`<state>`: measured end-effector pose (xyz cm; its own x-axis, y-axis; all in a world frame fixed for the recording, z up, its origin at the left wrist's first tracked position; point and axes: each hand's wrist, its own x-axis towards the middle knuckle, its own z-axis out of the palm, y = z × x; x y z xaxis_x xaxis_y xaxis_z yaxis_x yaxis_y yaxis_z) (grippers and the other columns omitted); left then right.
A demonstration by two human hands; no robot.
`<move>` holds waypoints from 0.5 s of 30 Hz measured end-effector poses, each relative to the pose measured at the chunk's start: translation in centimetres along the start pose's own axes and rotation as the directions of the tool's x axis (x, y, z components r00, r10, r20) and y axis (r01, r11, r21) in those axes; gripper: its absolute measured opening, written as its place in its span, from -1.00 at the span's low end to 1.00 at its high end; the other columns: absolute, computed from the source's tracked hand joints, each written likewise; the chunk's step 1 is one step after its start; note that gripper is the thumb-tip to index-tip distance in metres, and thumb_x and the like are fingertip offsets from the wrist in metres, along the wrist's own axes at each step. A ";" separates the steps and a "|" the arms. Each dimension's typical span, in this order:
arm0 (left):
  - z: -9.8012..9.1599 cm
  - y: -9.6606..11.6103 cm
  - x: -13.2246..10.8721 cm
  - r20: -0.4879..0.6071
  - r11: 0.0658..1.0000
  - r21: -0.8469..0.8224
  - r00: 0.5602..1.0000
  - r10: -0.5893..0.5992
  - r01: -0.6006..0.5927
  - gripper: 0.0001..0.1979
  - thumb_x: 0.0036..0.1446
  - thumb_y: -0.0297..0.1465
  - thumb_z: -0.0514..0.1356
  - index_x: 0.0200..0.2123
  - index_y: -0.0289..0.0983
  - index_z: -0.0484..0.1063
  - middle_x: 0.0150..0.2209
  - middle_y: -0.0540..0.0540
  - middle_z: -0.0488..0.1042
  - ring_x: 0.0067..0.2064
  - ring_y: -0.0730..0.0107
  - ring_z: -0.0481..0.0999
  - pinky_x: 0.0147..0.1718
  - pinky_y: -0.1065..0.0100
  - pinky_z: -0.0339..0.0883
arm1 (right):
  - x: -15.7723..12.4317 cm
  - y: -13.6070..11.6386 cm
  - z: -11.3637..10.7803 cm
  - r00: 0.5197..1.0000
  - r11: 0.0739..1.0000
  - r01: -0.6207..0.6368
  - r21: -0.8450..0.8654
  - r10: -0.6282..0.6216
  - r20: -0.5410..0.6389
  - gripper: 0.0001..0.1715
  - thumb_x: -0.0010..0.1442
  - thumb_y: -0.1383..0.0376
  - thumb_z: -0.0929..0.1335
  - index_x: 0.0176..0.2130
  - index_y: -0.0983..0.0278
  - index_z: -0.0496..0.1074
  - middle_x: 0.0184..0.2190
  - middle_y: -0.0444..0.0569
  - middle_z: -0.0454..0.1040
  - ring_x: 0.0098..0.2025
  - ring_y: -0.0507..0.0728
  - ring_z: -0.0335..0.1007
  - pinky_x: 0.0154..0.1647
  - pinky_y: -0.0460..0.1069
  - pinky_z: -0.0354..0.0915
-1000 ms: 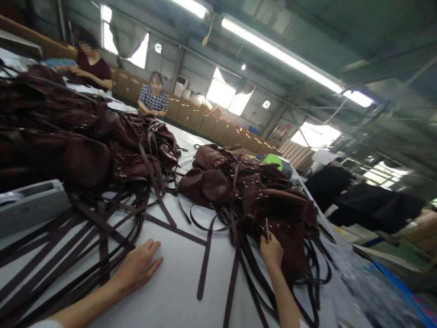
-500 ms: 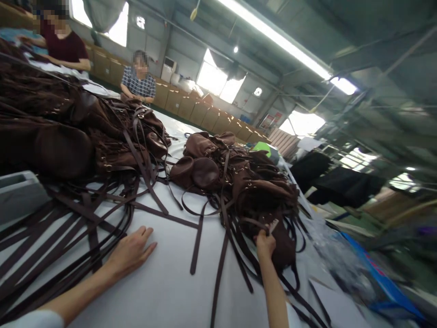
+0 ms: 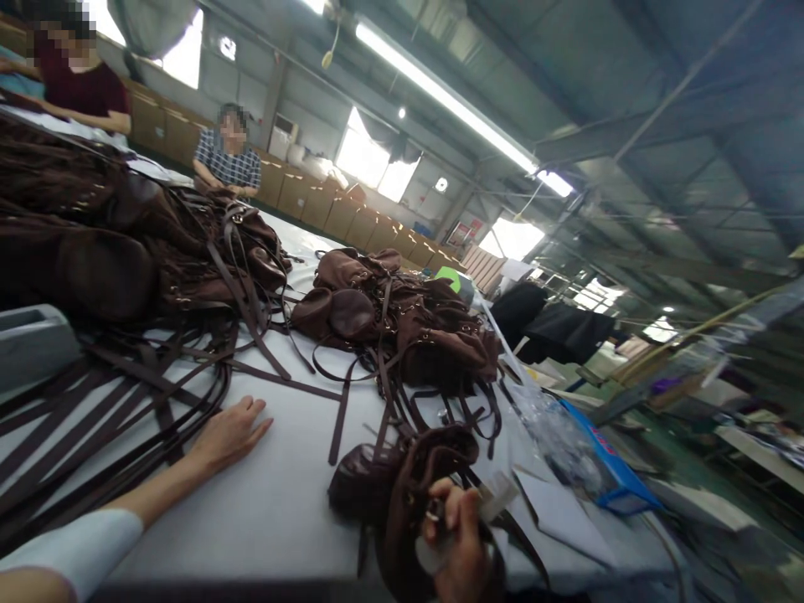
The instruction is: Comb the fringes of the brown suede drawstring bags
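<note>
My right hand [image 3: 461, 536] grips a dark brown leather bag [image 3: 402, 494] by its side near a metal ring, at the near edge of the table. A blurred whitish tag [image 3: 499, 494] sticks out beside those fingers. The bag hangs partly over the edge, and its lower part is cut off by the frame. My left hand [image 3: 231, 431] rests on the pale tabletop with its fingers loosely stretched out and nothing in it. Close by that hand lie long dark brown straps [image 3: 157, 410]. Beyond the held bag is a pile of similar brown bags [image 3: 427, 335].
A larger heap of brown bags [image 3: 106, 251] covers the left side, with a grey plastic bin [image 3: 34, 347] in front. White sheets [image 3: 562, 515] and a blue-edged plastic package [image 3: 612, 461] lie at right. Two people [image 3: 229, 159] work across the table, before cardboard boxes [image 3: 301, 201].
My right hand has drawn one bag off the near end of the pile, toward me. My left hand has stayed flat on the table. The view has turned somewhat to the right.
</note>
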<state>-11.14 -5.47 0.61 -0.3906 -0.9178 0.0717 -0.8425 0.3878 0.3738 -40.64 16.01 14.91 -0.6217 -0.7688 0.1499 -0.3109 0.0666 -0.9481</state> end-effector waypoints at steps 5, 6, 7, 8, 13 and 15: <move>0.5 -0.7 0.2 -0.004 0.992 -0.122 1.000 -0.024 0.024 -0.61 0.28 -0.17 -0.04 -0.05 -0.31 0.36 -0.12 -0.24 0.39 -0.19 0.06 0.48 -0.20 0.16 0.30 | -6.4 7.5 5.5 0.945 0.952 -0.235 0.196 0.176 0.275 -0.29 0.12 -0.33 0.19 -0.44 0.24 0.31 -0.66 -0.21 0.17 -0.68 -0.04 0.05 -0.67 -0.12 0.03; 0.4 -0.7 0.1 -0.012 0.986 -0.161 0.999 -0.042 0.039 -0.61 0.27 -0.17 -0.05 -0.05 -0.31 0.36 -0.11 -0.24 0.38 -0.18 0.07 0.48 -0.18 0.15 0.30 | -6.9 8.4 6.3 0.933 0.949 -0.253 0.189 0.188 0.306 -0.27 0.11 -0.34 0.20 -0.40 0.25 0.34 -0.67 -0.23 0.14 -0.67 -0.03 0.04 -0.67 -0.12 0.02; 0.3 -0.5 -0.1 -0.023 0.977 -0.207 0.998 -0.065 0.058 -0.59 0.27 -0.16 -0.06 -0.04 -0.31 0.36 -0.11 -0.23 0.38 -0.17 0.09 0.48 -0.16 0.15 0.30 | -7.2 9.0 7.0 0.926 0.951 -0.255 0.177 0.187 0.329 -0.26 0.10 -0.35 0.20 -0.39 0.25 0.35 -0.67 -0.23 0.13 -0.67 -0.03 0.04 -0.67 -0.12 0.01; 0.1 -0.2 -0.5 -0.031 0.962 -0.261 0.995 -0.090 0.079 -0.58 0.27 -0.15 -0.07 -0.03 -0.32 0.35 -0.13 -0.22 0.38 -0.17 0.11 0.48 -0.14 0.16 0.30 | -7.4 9.4 7.6 0.924 0.958 -0.236 0.162 0.170 0.342 -0.25 0.10 -0.36 0.19 -0.39 0.25 0.36 -0.66 -0.22 0.14 -0.66 -0.03 0.05 -0.66 -0.12 0.02; -0.2 3.8 -4.1 0.086 0.811 -0.572 0.993 -0.086 0.120 -0.52 0.23 -0.04 -0.07 -0.12 -0.31 0.37 -0.32 -0.09 0.44 -0.38 0.31 0.49 -0.29 0.31 0.37 | -8.6 9.6 9.2 0.907 0.967 0.232 -0.104 -0.176 0.384 -0.42 0.18 -0.17 0.26 -0.49 0.25 0.39 -0.46 -0.06 0.36 -0.46 0.05 0.33 -0.40 -0.08 0.28; 0.2 6.1 -5.6 0.151 0.730 -0.672 0.988 -0.033 0.127 -0.55 0.19 -0.03 -0.01 -0.19 -0.29 0.39 -0.34 -0.07 0.47 -0.42 0.34 0.50 -0.36 0.35 0.37 | -9.9 9.3 9.2 0.877 0.924 0.331 -0.191 -0.226 0.425 -0.60 0.17 -0.04 0.33 -0.38 0.22 0.47 -0.38 -0.04 0.43 -0.41 0.08 0.42 -0.35 -0.09 0.34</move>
<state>-14.17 2.00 2.35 -0.4141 -0.9066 -0.0814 -0.4157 0.1088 0.9030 -30.79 18.41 2.05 -0.1694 -0.9592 0.2265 -0.6300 -0.0714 -0.7733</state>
